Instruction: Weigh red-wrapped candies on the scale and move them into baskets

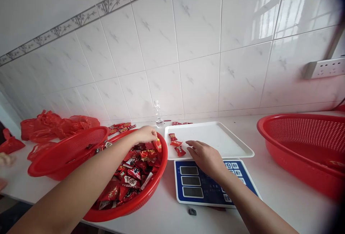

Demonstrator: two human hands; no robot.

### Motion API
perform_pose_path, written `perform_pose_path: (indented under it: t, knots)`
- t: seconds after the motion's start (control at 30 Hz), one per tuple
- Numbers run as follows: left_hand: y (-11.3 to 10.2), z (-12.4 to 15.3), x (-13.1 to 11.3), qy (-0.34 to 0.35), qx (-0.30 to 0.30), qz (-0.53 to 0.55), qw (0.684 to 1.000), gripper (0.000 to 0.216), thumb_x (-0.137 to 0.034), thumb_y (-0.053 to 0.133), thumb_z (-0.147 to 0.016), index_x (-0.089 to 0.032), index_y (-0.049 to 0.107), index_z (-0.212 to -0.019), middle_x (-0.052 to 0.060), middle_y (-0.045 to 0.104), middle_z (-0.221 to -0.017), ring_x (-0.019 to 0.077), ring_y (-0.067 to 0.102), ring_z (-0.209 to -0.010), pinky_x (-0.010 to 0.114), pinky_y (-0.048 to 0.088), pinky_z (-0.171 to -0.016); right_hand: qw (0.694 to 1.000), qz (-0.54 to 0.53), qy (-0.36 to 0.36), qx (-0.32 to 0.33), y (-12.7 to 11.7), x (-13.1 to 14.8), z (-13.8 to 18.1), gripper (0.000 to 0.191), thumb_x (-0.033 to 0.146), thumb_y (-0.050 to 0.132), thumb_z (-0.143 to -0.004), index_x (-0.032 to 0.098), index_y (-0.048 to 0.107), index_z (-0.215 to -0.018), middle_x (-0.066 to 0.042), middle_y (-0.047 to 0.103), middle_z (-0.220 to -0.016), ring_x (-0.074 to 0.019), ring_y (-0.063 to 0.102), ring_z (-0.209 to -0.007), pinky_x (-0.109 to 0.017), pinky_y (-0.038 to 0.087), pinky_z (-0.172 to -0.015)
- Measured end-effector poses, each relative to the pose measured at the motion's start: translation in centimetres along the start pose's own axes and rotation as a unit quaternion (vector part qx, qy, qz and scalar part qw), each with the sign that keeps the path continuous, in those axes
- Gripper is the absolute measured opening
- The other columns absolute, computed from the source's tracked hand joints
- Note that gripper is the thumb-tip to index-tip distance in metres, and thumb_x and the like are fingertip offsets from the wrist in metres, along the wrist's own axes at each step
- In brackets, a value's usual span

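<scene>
My left hand point(145, 134) is closed on a red-and-yellow wrapped candy point(157, 145), held over the back right rim of a red plastic basket point(161, 169). Many red-wrapped candies point(132, 180) fill this basket. Over the front edge of the white weighing tray point(210, 137), my right hand point(205, 156) reaches with fingers apart and nothing visible in it. Just left of its fingertips, a red candy point(180, 151) lies on the tray, with two more behind it. Under my right forearm is the scale's blue panel point(211, 187); its three displays look dark.
Another red basket point(67, 151) stands at left, near red plastic bags point(59, 124) and a blurred hand of another person point(5, 160). A clear bottle point(158, 113) stands by the wall. At right is a large red basket point(299, 155). A small dark object point(192, 211) lies in front of the scale.
</scene>
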State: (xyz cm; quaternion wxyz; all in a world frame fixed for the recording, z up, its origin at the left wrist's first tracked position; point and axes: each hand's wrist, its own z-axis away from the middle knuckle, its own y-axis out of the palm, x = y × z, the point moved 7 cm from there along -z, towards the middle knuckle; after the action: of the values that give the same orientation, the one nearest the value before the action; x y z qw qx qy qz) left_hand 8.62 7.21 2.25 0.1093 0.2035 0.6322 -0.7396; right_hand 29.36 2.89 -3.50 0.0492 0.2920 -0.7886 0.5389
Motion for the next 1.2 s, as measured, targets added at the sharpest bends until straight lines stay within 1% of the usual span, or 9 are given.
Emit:
perform_pose_path:
  t: [0.17, 0.27, 0.47, 0.6, 0.7, 0.77, 0.87, 0.93, 1.2]
  knots:
    - [-4.2, 0.0, -3.6, 0.045, -0.084, 0.138, 0.986, 0.006, -0.022, 0.057, -0.071, -0.016, 0.056, -0.072, 0.003, 0.065, -0.072, 0.0146, 0.059, -0.062, 0.025, 0.042, -0.057, 1.000, -0.011, -0.002, -0.005, -0.1, 0.0, 0.0, 0.033, 0.029, 0.037, -0.091, 0.024, 0.060, -0.114, -0.004, 0.068, -0.109, -0.0209, 0.066, -0.091, -0.033, 0.050, -0.070]
    - [-2.8, -0.2, -4.7, 0.082, -0.058, 0.177, 0.979, 0.017, -0.027, 0.057, -0.076, -0.016, 0.057, -0.088, 0.007, 0.067, -0.088, 0.0167, 0.062, -0.074, 0.028, 0.045, -0.067, 1.000, -0.021, 0.001, -0.014, -0.2, 0.0, 0.0, 0.034, 0.028, 0.038, -0.090, 0.024, 0.058, -0.117, -0.005, 0.067, -0.112, -0.0211, 0.065, -0.093, -0.034, 0.051, -0.071]
    - [2.3, -0.8, -3.0, 0.092, 0.078, -0.008, 0.993, 0.052, -0.039, 0.064, -0.072, -0.019, 0.052, -0.119, 0.009, 0.059, -0.120, 0.0234, 0.056, -0.108, 0.031, 0.042, -0.089, 0.998, -0.004, -0.029, -0.061, -0.8, 0.4, 0.0, 0.037, 0.027, 0.040, -0.091, 0.024, 0.052, -0.126, -0.005, 0.062, -0.121, -0.0221, 0.060, -0.104, -0.037, 0.053, -0.078]
    - [2.1, -0.3, -0.9, 0.093, 0.089, -0.051, 0.990, 0.077, -0.043, 0.068, -0.067, -0.020, 0.038, -0.135, 0.009, 0.051, -0.133, 0.0255, 0.050, -0.117, 0.029, 0.039, -0.094, 0.992, 0.034, -0.117, -0.037, -0.4, 1.7, 0.3, 0.036, 0.034, 0.038, -0.093, 0.026, 0.055, -0.124, -0.003, 0.057, -0.129, -0.0237, 0.051, -0.118, -0.041, 0.051, -0.087]
    - [2.5, 0.4, 1.4, 0.058, 0.111, -0.063, 0.990, 0.092, -0.042, 0.071, -0.064, -0.019, 0.026, -0.140, 0.010, 0.056, -0.126, 0.0251, 0.056, -0.109, 0.028, 0.042, -0.087, 0.988, 0.070, -0.138, -0.022, 0.1, 1.9, 0.5, 0.037, 0.038, 0.038, -0.094, 0.026, 0.055, -0.124, -0.004, 0.055, -0.131, -0.0256, 0.046, -0.123, -0.045, 0.048, -0.091]
    - [3.3, 0.9, 3.1, 0.033, 0.124, -0.103, 0.986, 0.085, -0.044, 0.072, -0.063, -0.019, 0.035, -0.135, 0.009, 0.062, -0.117, 0.0251, 0.060, -0.100, 0.028, 0.044, -0.079, 0.987, 0.079, -0.137, -0.020, 0.3, 1.8, 0.5, 0.037, 0.040, 0.038, -0.094, 0.026, 0.056, -0.123, -0.005, 0.057, -0.129, -0.0252, 0.047, -0.122, -0.044, 0.048, -0.091]
    - [3.5, 1.1, 5.1, 0.019, 0.096, -0.188, 0.977, 0.041, -0.037, 0.063, -0.073, -0.020, 0.055, -0.110, 0.004, 0.066, -0.102, 0.0212, 0.061, -0.089, 0.025, 0.044, -0.072, 0.989, 0.075, -0.128, -0.019, 0.4, 1.6, 0.4, 0.038, 0.041, 0.036, -0.094, 0.024, 0.057, -0.120, -0.005, 0.059, -0.126, -0.0251, 0.049, -0.120, -0.044, 0.049, -0.089]
    - [2.7, 0.9, 6.1, 0.002, 0.058, -0.221, 0.974, 0.022, -0.028, 0.057, -0.078, -0.022, 0.059, -0.099, 0.002, 0.067, -0.096, 0.0188, 0.061, -0.086, 0.024, 0.043, -0.071, 0.990, 0.068, -0.124, -0.019, 0.5, 1.5, 0.4, 0.038, 0.041, 0.036, -0.094, 0.024, 0.058, -0.119, -0.005, 0.060, -0.125, -0.0251, 0.050, -0.119, -0.044, 0.050, -0.088]
    - [-3.5, 1.1, 8.0, -0.128, -0.089, -0.309, 0.938, 0.025, -0.020, 0.057, -0.074, -0.021, 0.063, -0.098, 0.014, 0.067, -0.103, 0.0330, 0.061, -0.097, 0.039, 0.044, -0.076, 0.989, 0.069, -0.127, -0.035, 0.5, 1.3, 0.4, 0.039, 0.042, 0.036, -0.094, 0.022, 0.059, -0.118, -0.006, 0.061, -0.122, -0.0246, 0.053, -0.116, -0.043, 0.051, -0.086]
